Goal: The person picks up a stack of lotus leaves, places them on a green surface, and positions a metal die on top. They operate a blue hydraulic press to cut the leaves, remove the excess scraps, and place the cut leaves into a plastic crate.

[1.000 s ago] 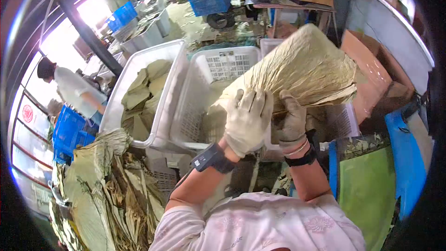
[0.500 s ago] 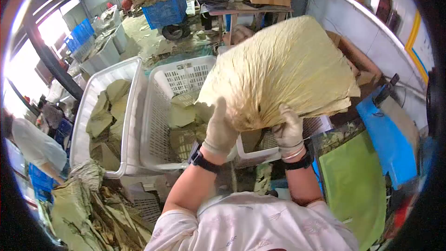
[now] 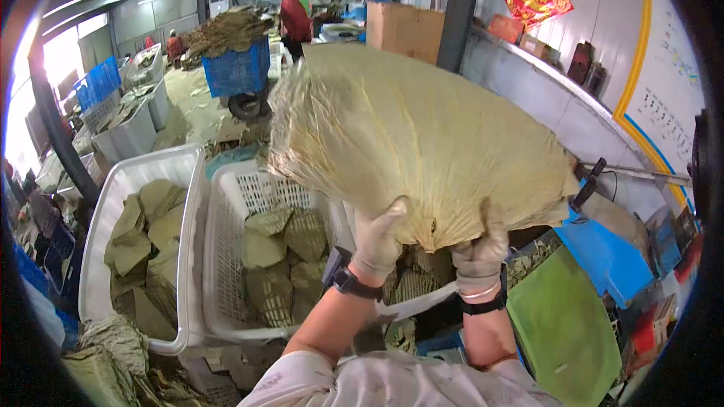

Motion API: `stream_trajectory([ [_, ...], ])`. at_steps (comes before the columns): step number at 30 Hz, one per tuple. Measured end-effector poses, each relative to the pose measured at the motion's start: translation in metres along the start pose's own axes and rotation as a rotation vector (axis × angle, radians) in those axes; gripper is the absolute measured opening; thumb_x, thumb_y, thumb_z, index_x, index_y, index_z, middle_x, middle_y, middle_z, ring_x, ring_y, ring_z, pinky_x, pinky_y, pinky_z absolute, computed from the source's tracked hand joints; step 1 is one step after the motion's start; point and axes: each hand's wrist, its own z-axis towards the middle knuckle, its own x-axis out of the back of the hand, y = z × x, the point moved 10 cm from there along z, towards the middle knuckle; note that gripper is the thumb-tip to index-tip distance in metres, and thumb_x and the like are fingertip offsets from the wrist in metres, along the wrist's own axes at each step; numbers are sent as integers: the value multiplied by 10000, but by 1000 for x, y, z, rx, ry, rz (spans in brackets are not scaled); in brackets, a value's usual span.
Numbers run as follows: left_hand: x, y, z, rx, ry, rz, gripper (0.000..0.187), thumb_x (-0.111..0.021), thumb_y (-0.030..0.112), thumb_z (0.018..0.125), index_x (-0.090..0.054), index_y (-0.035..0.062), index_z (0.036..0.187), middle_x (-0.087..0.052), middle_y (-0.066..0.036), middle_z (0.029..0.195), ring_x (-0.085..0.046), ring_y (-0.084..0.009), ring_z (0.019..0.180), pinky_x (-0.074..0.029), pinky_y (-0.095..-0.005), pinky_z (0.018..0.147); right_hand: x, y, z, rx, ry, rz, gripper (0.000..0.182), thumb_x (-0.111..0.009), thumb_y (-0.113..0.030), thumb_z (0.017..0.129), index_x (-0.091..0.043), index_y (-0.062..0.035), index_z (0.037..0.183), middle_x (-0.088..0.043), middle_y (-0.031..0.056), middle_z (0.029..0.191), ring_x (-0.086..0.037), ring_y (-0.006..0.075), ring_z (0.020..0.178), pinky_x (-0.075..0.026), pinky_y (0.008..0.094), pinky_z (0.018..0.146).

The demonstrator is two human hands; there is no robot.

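Leaf: large dried yellow leaf (image 3: pixel 407 136) fanned out and held up in the air, filling the view from 10 to 3 o'clock, its narrow stem end pointing down at the two hands.
Left hand: gloved left hand (image 3: pixel 377 241) at 6 o'clock under the leaf, fingers (image 3: pixel 392 215) closed up against the lower edge, gripping it; black band on the wrist.
Right hand: gloved right hand (image 3: pixel 481 250) just at 3 o'clock of the left, fingers curled and pinching the leaf's stem end.
Middle basket: white slotted basket (image 3: pixel 226 256) below the leaf at 7 o'clock, folded green leaves inside.
Left basket: white tub (image 3: pixel 113 196) at 9 o'clock, touching the middle basket, also holding folded leaves.
Green board: green sheet (image 3: pixel 566 324) at 4 o'clock.
Person: someone in red (image 3: pixel 294 11) stands at 12 o'clock beside a blue crate cart (image 3: pixel 237 71).
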Motion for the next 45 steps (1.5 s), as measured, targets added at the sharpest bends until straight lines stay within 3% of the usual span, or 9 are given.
stream_trajectory([
  [2,-21,16,9,-21,-182,125,563,-683,67,810,-528,-6,1347,-641,-21,1105,-620,-159,972,-497,-301,871,-28,-22,1,61,-57,247,344,-686,-186,968,-619,-43,1273,-684,91,1225,-666,232,1125,-552,449,1010],
  [3,-20,23,13,-30,-202,120,563,-683,67,810,-528,-6,1347,-641,-21,1105,-620,-159,972,-497,-301,871,6,-19,16,81,-86,272,479,-552,-385,1046,-605,-24,1356,-635,143,1379,-627,324,1230,-515,523,1058],
  [6,-13,17,8,43,-330,217,594,-690,71,847,-496,34,1407,-632,-82,1259,-639,-235,1130,-531,-400,965,16,-11,-2,125,-159,170,528,-566,-433,1034,-558,-67,1415,-600,112,1431,-579,322,1292,-466,531,1103],
  [13,-4,-10,-15,130,-56,-83,545,-696,68,904,-471,-11,1395,-656,-106,1200,-645,-224,1123,-527,-379,982,28,19,-12,68,-39,87,622,-648,-424,996,-466,-97,1492,-556,85,1477,-538,306,1334,-424,514,1144],
  [23,18,-59,-38,181,-314,71,536,-635,79,916,-466,34,1422,-650,-97,1214,-656,-239,1064,-533,-391,959,51,-33,-63,212,-148,220,643,-679,-461,963,-487,-143,1487,-568,49,1465,-550,311,1318,-438,530,1124],
  [29,-20,-72,-60,335,-324,-283,462,-598,114,923,-522,52,1374,-668,-100,1149,-668,-267,1051,-560,-445,928,68,-73,-76,288,-82,134,643,-666,-481,960,-502,-139,1479,-552,49,1493,-525,299,1353,-422,513,1139],
  [32,-27,-83,-68,111,-351,150,436,-585,110,912,-537,36,1339,-665,-106,1109,-667,-266,1047,-577,-459,919,96,-98,-95,246,-125,288,672,-688,-466,947,-485,-141,1499,-537,54,1512,-504,308,1379,-401,534,1156],
  [34,-78,-93,-102,311,-402,-252,407,-567,107,897,-556,15,1293,-666,-102,1113,-673,-265,1034,-562,-462,924,108,-121,-113,262,-259,300,691,-705,-446,939,-469,-144,1514,-525,57,1526,-486,313,1397,-383,552,1167],
  [45,-123,-227,-231,642,-444,-423,281,-614,179,916,-630,-3,1130,-681,-118,1067,-658,-268,983,-532,-417,921,228,-281,-294,473,342,-263,574,-536,-434,1046,-487,-53,1473,-563,108,1472,-561,299,1317,-456,486,1112],
])
